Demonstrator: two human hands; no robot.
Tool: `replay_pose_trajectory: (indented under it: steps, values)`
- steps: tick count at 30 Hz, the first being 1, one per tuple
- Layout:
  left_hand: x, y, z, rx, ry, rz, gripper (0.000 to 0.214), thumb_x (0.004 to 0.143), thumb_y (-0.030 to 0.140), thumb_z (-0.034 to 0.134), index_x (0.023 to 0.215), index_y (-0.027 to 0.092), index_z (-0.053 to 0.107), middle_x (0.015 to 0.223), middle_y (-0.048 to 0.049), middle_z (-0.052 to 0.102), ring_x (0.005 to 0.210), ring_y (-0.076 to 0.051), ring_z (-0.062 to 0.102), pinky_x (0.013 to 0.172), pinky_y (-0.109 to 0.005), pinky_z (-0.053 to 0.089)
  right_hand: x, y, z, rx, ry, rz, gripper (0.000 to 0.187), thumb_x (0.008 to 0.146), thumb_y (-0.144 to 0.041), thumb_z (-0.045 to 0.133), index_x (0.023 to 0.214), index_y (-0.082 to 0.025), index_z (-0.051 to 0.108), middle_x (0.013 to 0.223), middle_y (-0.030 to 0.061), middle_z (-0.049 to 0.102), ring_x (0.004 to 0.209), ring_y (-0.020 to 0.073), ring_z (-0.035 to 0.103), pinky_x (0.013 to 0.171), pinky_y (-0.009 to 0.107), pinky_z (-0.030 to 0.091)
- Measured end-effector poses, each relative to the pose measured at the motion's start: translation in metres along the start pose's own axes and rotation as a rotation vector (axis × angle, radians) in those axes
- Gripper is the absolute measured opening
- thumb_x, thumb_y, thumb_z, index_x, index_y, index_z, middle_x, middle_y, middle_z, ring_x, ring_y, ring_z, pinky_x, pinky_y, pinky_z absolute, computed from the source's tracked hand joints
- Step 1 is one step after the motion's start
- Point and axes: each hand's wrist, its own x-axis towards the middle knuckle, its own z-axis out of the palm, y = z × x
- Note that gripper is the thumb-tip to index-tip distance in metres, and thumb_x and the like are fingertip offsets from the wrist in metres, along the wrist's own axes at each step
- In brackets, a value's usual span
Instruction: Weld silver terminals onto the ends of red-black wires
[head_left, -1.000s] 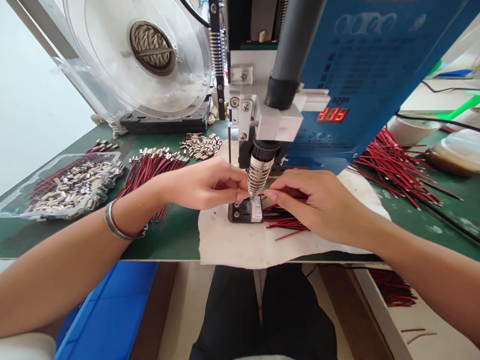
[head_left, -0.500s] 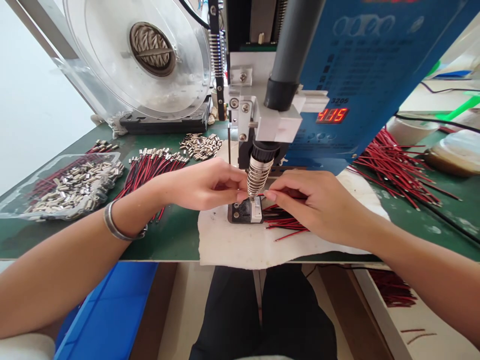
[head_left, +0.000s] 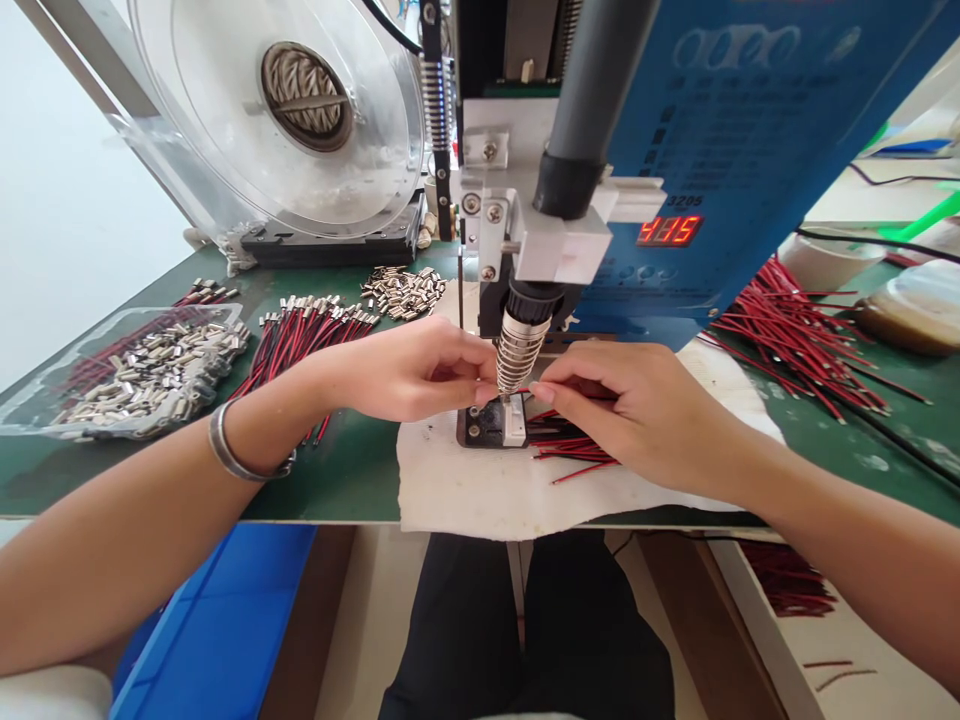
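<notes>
Reading 415 in glowing red on the display (head_left: 669, 231) of the blue machine (head_left: 720, 130), under a printed 3205 (head_left: 685, 201); otherwise too blurred to make out. Pinching a red wire (head_left: 526, 391) between thumb and forefinger of the right hand (head_left: 637, 410), above loose red-and-black wires (head_left: 574, 450) on pale cloth (head_left: 480, 490), beside the coil-wrapped tip (head_left: 520, 352) over the white block (head_left: 514, 424). With the left hand (head_left: 420, 370), curled in opposite, thumb near forefinger; cannot tell whether clamped on anything.

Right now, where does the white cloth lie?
In the head view, the white cloth lies at centre on the green table, under the black base and right hand.
</notes>
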Motion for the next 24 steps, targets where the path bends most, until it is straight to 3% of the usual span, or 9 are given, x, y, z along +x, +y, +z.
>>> replay_pose_trajectory:
  steps: [10, 24]
  values:
    - [-0.0011, -0.0038, 0.0009, -0.048, -0.012, -0.01, 0.013, 0.091, 0.015, 0.053, 0.086, 0.014, 0.065, 0.073, -0.0033, 0.062, 0.065, -0.012, 0.051, 0.06, -0.023, 0.043, -0.0005, 0.0004, -0.0013, -0.038, 0.018, -0.02, 0.022, 0.098, -0.025, 0.055, 0.08, -0.02, 0.067, 0.072, 0.0002, 0.068, 0.064, 0.0144, 0.059, 0.062, 0.029, 0.04]
    - [0.0, 0.0026, -0.0032, -0.166, -0.034, -0.037, 0.019, 0.09, 0.02, 0.059, 0.071, 0.019, 0.055, 0.055, 0.0055, 0.042, 0.052, -0.009, 0.036, 0.052, -0.026, 0.031, -0.0032, 0.0041, -0.0015, -0.132, 0.09, -0.246, 0.017, 0.099, -0.021, 0.06, 0.085, -0.02, 0.07, 0.078, 0.0013, 0.071, 0.069, 0.0134, 0.062, 0.061, 0.027, 0.045]
